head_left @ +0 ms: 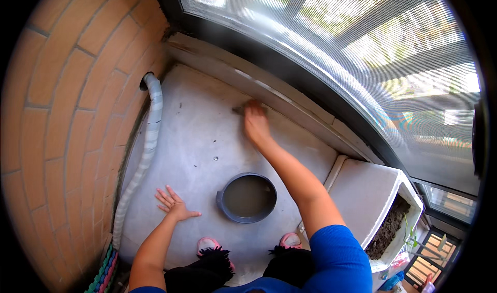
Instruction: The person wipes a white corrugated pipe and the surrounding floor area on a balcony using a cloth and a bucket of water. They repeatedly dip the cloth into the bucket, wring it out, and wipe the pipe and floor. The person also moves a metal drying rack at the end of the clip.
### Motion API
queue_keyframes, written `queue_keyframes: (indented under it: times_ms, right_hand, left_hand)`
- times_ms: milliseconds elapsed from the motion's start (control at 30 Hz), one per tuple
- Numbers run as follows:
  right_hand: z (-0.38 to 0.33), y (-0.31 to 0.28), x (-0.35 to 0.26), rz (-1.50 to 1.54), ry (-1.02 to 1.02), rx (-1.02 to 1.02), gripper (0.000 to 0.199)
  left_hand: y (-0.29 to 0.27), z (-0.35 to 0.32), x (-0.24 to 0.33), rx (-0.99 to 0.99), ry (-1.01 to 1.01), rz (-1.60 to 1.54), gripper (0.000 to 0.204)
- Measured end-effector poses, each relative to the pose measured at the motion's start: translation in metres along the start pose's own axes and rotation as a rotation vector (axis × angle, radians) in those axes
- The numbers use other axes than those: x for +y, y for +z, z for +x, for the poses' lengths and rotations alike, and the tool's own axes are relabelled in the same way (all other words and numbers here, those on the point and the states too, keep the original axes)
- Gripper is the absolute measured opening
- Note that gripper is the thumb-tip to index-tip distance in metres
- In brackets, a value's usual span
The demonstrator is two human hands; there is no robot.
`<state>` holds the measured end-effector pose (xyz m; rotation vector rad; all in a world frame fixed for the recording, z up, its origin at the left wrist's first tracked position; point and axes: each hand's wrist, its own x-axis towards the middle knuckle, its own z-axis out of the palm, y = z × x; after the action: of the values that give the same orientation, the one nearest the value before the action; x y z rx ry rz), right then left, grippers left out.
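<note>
My left hand [175, 204] rests on the pale grey slab [191, 127], fingers spread and nothing in it. Stretched toward the slab's far edge, my right hand [256, 121] presses down on a small grey cloth [238, 109]. Only the cloth's edges show on either side of the fingers. Between my arms stands a round dark grey basin [220, 202] holding murky brownish water. A few dark specks and a small shiny spot lie on the slab beyond the basin.
A tan brick wall [72, 122] rises at the left, with a wrapped pipe [151, 130] running down along it. A screened window [373, 39] and its ledge border the far side. At the right sits a white planter [357, 194] with soil. My pink shoes [208, 245] are close by.
</note>
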<state>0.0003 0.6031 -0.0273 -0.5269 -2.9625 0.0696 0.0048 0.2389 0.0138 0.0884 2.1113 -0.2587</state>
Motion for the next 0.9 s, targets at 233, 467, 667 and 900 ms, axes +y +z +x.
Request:
queue_keyframes:
  times_ms: [233,467,667,900]
  right_hand:
    - [-0.016,-0.011,0.003,0.153,0.042,-0.024,0.036]
    - [0.047,0.004,-0.042,0.180,0.157,-0.040,0.032]
    - [0.075,-0.012,-0.083,0.332,0.082,-0.119,0.019]
    - [0.075,-0.032,-0.076,0.105,0.196,0.100,0.024]
  left_hand:
    - [-0.008,-0.011,-0.001,-0.013,0.021,-0.047,0.152]
    - [-0.010,-0.006,0.000,-0.027,0.016,-0.003,0.153]
    - [-0.008,-0.005,-0.006,-0.024,0.037,-0.007,0.153]
    - [-0.014,-0.009,-0.001,-0.045,0.035,-0.019,0.149]
